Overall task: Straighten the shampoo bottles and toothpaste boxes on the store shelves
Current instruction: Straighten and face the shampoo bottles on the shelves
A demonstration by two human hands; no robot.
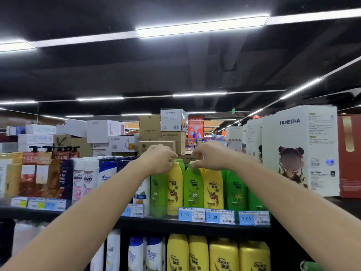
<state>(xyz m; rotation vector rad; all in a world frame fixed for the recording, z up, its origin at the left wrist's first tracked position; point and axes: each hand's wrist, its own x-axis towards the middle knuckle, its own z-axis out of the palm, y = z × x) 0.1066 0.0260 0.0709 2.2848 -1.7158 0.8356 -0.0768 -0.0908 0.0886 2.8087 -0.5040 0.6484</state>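
Shampoo bottles (235, 189) stand in a row on the black top shelf (166, 224), white Clear ones (86, 178) far left. Left hand (158, 159) curls its fingers over a yellow bottle (174, 184) at the cap; just beside it, right hand (209, 155) pinches the green bottle (193, 185) by its cap. HI.NEZHA boxes (298, 149) stand at right, cartons (149, 127) behind, strip lights (201, 26) on the dark ceiling (175, 65).

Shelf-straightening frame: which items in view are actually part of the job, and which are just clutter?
Job: left hand, right hand, both at the caps of the yellow Rejoice bottle and green Rejoice bottle; Clear bottles; Head & Shoulders bottle; lower-shelf yellow bottles. No toothpaste boxes in view.
Not job: HI.NEZHA box; cardboard cartons behind; price tags; red box at far right.
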